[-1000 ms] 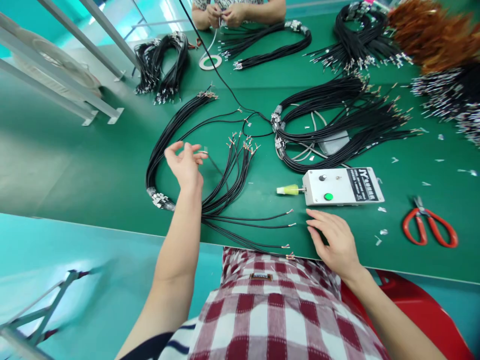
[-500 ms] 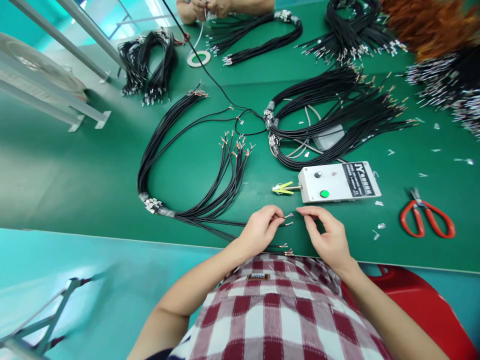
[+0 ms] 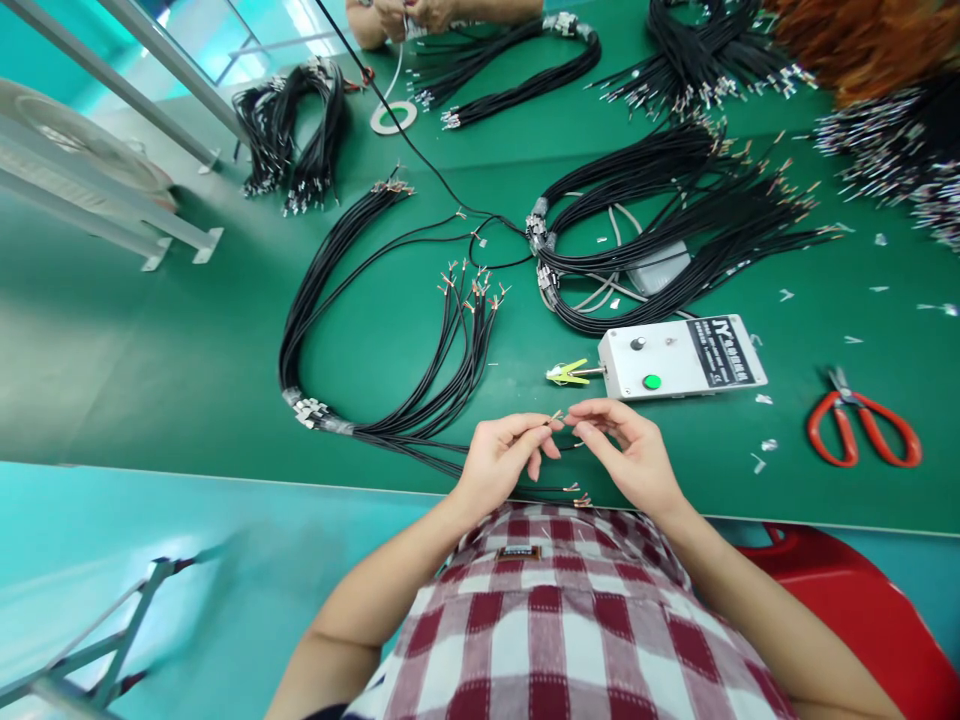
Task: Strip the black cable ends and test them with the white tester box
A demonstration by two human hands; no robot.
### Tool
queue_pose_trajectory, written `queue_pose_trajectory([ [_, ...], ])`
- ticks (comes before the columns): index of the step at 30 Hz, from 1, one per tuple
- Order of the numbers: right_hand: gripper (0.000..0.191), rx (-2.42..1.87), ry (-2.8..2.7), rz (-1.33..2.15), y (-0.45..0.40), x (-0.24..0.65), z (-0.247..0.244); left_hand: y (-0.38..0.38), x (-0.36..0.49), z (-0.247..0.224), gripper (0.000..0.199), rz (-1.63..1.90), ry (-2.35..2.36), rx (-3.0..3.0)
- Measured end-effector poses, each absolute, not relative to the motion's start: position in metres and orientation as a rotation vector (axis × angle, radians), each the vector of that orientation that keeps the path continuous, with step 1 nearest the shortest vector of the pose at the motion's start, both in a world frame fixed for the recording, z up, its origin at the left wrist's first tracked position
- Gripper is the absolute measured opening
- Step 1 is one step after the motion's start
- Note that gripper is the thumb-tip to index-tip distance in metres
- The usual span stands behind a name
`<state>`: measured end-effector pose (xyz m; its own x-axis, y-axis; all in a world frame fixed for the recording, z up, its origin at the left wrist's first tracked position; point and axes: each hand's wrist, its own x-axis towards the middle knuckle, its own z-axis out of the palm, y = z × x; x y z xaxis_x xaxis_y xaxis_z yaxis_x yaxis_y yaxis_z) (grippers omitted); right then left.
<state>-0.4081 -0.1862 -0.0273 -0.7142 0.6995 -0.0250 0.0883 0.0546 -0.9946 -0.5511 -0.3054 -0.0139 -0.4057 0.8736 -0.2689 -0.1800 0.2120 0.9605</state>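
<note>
Between thumb and fingers, my left hand (image 3: 504, 455) pinches the end of a black cable; its stripped wire tips (image 3: 556, 416) stick out past the fingertips. Close to those tips is my right hand (image 3: 628, 450), thumb and forefinger slightly apart, nothing visible in them. The cable belongs to a bundle (image 3: 289, 320) curved across the green table, its connectors (image 3: 311, 410) gathered at the lower left. Other stripped cable ends (image 3: 576, 497) lie below my hands at the table edge. Just beyond my hands a yellow clip (image 3: 568, 373) projects from a white control box (image 3: 679, 358).
Red-handled pliers (image 3: 855, 425) lie at the right among wire scraps. Behind the box are more black cable bundles (image 3: 637, 260). Across the table another person's hands (image 3: 409, 15) hold a white strand near a tape roll (image 3: 393, 117). A red stool (image 3: 832, 610) stands at my right.
My right hand has moved left, up to the wire tips. My left hand has turned slightly and lifted its cable end, so the wires now point upward between both hands.
</note>
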Motion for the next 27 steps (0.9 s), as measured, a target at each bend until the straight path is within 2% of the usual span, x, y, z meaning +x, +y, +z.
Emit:
queue_pose_trajectory([
  [5,0.019,-0.786,-1.821,1.741,-0.189,-0.416,-0.020,-0.306,-0.552,-0.012,0.033,1.366,1.552,0.742],
  [12,0.011,-0.779,-1.802,1.655,-0.192,-0.424,-0.015,-0.307,-0.550,-0.014,0.028,1.334,1.583,0.785],
  [20,0.013,-0.789,-1.686,1.819,-0.193,-0.427,-0.024,-0.308,-0.549,-0.015,0.030,1.311,1.581,0.771],
  [27,0.011,-0.778,-1.694,1.755,-0.195,-0.427,-0.022,-0.307,-0.549,-0.013,0.029,1.301,1.581,0.782],
])
